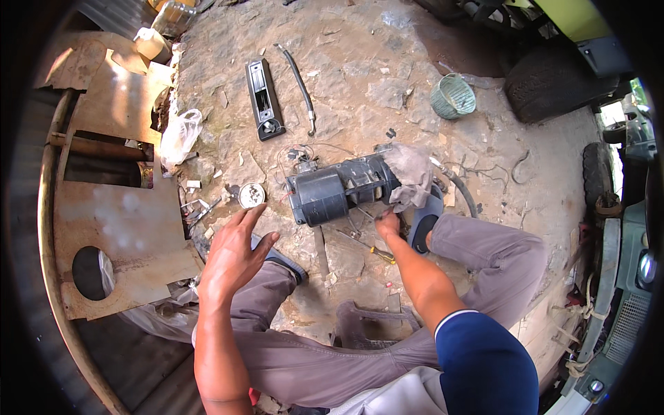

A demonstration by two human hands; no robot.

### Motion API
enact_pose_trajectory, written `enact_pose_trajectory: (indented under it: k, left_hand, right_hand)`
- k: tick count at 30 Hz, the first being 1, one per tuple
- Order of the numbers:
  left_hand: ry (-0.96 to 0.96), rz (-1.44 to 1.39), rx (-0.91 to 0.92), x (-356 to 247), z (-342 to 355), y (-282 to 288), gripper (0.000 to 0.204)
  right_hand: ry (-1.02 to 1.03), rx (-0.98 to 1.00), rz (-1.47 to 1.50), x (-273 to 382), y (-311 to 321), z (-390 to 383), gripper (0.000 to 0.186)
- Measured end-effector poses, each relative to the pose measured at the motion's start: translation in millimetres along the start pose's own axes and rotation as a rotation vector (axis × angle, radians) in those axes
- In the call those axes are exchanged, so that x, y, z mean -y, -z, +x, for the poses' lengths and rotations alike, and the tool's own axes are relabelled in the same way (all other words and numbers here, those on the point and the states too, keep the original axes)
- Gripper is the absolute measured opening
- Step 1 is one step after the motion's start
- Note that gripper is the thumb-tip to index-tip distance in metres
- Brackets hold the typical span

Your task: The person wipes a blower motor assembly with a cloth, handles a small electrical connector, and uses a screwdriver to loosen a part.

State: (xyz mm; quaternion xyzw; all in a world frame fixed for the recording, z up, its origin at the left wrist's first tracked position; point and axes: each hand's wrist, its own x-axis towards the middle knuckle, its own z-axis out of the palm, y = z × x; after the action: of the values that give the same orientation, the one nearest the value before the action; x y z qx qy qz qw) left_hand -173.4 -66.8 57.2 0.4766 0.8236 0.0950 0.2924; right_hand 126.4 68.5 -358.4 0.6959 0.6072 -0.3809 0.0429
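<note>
A black plastic housing (325, 194), looking like a car heater or blower unit, lies on the ground between my feet. A grey rag (411, 174) is draped over its right end. My right hand (388, 223) is closed at the housing's near side, just below the rag; a thin rod seems to run from its fingers, but what it grips is too small to make out. My left hand (238, 250) is raised with fingers stretched and holds nothing. Just beyond its fingertips sits a small round tin (252, 196) with small parts inside. A yellow-handled screwdriver (382, 254) lies below the housing.
Farther off lie a long black plastic part (263, 100) and a black hose (299, 88). A green basket (453, 97) stands toward the far right, near a vehicle tyre (553, 83). Rusty sheet metal (124, 221) borders the left; a vehicle front (626, 304) borders the right.
</note>
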Motion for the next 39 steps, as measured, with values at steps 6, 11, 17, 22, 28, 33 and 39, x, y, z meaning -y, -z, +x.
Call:
enact_pose_trajectory:
  k: [6, 11, 17, 22, 28, 33, 39]
  left_hand:
    - [-0.165, 0.008, 0.039, -3.7, 0.2, -31.1, 0.047]
    - [-0.102, -0.381, 0.043, 11.8, 16.4, -133.5, 0.051]
    - [0.234, -1.415, 0.495, -7.0, -18.9, -235.5, 0.04]
    - [0.313, -1.159, 0.432, -14.4, -34.6, -232.4, 0.036]
    - [0.274, -1.504, 0.289, -25.1, -57.4, -219.4, 0.038]
    - [0.168, -1.79, 0.31, -35.4, -58.1, -201.1, 0.039]
    - [0.177, -1.789, 0.231, -28.6, -66.1, -206.9, 0.039]
  right_hand:
    - [0.205, 0.684, -0.112, 44.0, 32.7, -66.1, 0.025]
    - [0.559, 0.542, 0.056, 108.6, 92.7, -124.7, 0.024]
    - [0.528, 0.879, 0.335, 109.3, 143.4, -177.2, 0.046]
    - [0.395, 0.788, 0.301, 105.5, 182.8, -180.7, 0.029]
    - [0.388, -0.402, 0.377, 75.6, 199.0, -55.1, 0.036]
    - [0.341, -0.335, 0.292, 45.5, 185.4, -11.4, 0.056]
    - [0.418, -0.453, 0.304, 75.0, 212.2, -44.6, 0.037]
